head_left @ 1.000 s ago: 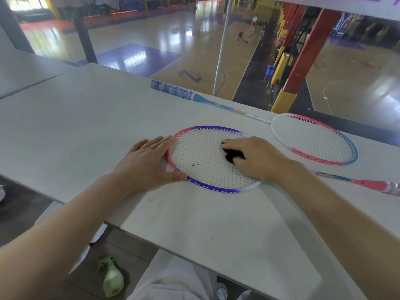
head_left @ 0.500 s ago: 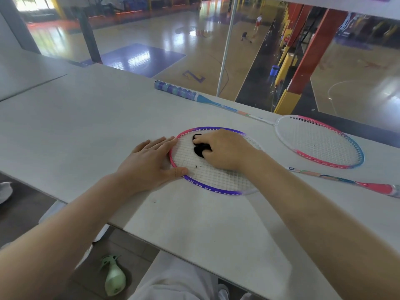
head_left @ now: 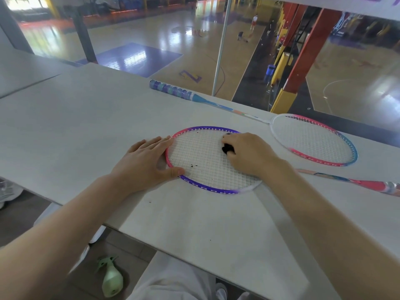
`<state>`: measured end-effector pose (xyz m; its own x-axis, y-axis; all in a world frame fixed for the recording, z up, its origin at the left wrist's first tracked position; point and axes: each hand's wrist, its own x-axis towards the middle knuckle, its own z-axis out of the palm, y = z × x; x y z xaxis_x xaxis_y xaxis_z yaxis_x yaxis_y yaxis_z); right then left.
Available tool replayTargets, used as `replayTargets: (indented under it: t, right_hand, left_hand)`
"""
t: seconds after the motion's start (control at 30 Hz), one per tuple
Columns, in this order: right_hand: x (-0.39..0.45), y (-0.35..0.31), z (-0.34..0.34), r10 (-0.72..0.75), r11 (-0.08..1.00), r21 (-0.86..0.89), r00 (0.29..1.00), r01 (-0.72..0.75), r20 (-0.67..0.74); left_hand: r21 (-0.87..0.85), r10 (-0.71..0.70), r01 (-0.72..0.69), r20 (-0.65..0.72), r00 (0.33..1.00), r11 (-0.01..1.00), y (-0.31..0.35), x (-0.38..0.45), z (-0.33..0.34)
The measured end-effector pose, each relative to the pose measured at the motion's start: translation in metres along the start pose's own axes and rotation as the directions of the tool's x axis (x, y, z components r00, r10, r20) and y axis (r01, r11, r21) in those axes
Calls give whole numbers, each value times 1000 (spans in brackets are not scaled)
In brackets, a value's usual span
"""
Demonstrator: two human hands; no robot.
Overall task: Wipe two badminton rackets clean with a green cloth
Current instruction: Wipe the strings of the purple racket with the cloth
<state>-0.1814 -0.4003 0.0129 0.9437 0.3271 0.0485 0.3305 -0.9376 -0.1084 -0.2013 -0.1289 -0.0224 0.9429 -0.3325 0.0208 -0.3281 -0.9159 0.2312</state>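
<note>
Right hand (head_left: 249,154) farther right across racket (head_left: 207,161), grey table (head_left: 75,126).

Left of the near racket (head_left: 207,167) the counter (head_left: 71,131) lies open; the far racket (head_left: 313,139) crowds its right.

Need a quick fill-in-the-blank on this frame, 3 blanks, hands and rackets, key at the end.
1. The left hand rests flat on the table against the frame of the ____ racket.
2. The right hand grips a dark cloth pressed onto that racket's ____.
3. The pink-and-blue racket lies on the table, touched by ____ hand.

Missing words: purple-and-pink; strings; neither
</note>
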Motion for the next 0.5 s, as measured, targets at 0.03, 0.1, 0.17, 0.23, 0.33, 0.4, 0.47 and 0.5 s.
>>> replayTargets:
  t: [0.03,0.1,0.17,0.23,0.33,0.4,0.47,0.5]
  right_hand:
    - [7,-8,1,-16,1000,20,1000,16,10]
    - [20,-27,3,-55,996,66,998,53,27]
    - [31,-46,6,-105,990,100,994,101,28]
    - [39,-63,8,-140,985,110,990,137,25]
    - [45,-76,10,-176,977,128,984,173,11]
    - [45,-76,11,-190,976,107,982,190,-11]
    - [45,-69,11,-174,982,68,984,175,-26]
    - [43,-63,11,-158,986,55,987,159,-30]
  left_hand:
    - [3,2,-2,-4,1000,1000,0,0,0]
    - [5,7,-7,-10,1000,1000,0,-1,0]
    - [-3,9,-9,-22,1000,1000,0,-1,1]
    - [-12,6,-6,-31,999,1000,1,-2,1]
    - [-18,2,-3,-34,999,1000,2,-3,-1]
    - [-17,0,0,-31,1000,1000,3,-3,-1]
    - [-16,-3,2,-35,999,1000,2,-3,0]
    - [-14,-1,1,-40,999,1000,2,-3,0]
